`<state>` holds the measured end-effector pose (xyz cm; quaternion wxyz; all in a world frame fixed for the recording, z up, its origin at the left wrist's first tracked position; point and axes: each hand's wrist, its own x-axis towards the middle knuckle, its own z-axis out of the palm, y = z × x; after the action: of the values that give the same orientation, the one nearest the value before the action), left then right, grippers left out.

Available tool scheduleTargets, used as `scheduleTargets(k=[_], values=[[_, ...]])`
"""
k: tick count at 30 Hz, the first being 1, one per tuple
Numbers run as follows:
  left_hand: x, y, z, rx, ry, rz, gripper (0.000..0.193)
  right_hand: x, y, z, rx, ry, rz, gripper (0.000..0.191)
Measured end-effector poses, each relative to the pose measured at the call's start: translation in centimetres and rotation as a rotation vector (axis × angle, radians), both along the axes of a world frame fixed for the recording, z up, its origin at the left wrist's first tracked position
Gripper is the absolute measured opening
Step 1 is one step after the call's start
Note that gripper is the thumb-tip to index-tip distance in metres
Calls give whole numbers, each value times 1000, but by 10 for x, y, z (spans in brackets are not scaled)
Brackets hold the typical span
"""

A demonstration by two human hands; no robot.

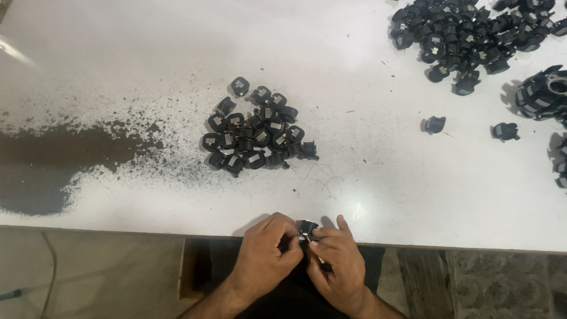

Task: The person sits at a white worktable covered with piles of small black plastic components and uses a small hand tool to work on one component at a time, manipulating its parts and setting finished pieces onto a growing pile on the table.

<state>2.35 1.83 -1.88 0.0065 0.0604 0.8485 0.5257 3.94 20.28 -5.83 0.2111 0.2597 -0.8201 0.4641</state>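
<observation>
My left hand (263,255) and right hand (335,266) are both pinched on one small black part (306,228), held right at the near edge of the white table (354,77), just over the gap above my lap. Fingers of both hands are closed around it; a short pale sliver, maybe a metal clip, sits between my fingertips (307,238) (too small to tell what it is).

Risks as I judge them: the part is tiny and I grip it by the tips only, so a slip would likely send it off the edge to the floor. The sliver could spring out if it is pressed crooked. Loose dark grit (88,147) is smeared across the table's left side and could foul a part set down there.

Materials: the parts look like moulded black plastic, blocky with rounded corners, each with a small grey metallic face. The nearest pile (255,130) sits mid-table, well apart from my hands. A bigger heap (472,35) lies top right, with two strays (435,124) (506,131) near it. A larger ribbed black ring-shaped piece (543,91) sits at the right edge. The tabletop is smooth, glossy, scuffed.
</observation>
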Motion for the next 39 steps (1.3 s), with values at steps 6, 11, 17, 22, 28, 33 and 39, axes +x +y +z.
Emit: scheduleTargets(k=[6,11,17,22,28,33,39], values=[[-10,8,10,-21,112,-112,11,-16,9,11,96,47,-106,32],[-75,14,38,-494,206,-63,45,-46,55,27,106,49,-444,21],[-118,40,34,-773,107,-10,54,-41,62,14,26,16,-411,23],[-124,46,22,-815,404,-17,23,-37,65,10,-15,-21,-362,19],[-128,46,44,-647,371,-33,65,-41,66,18,-82,-82,-353,18],[-155,65,58,-895,237,-180,70,-41,66,18,-153,-102,-348,16],[-165,49,41,-996,543,-301,32,-44,69,18,-153,-68,-348,18]])
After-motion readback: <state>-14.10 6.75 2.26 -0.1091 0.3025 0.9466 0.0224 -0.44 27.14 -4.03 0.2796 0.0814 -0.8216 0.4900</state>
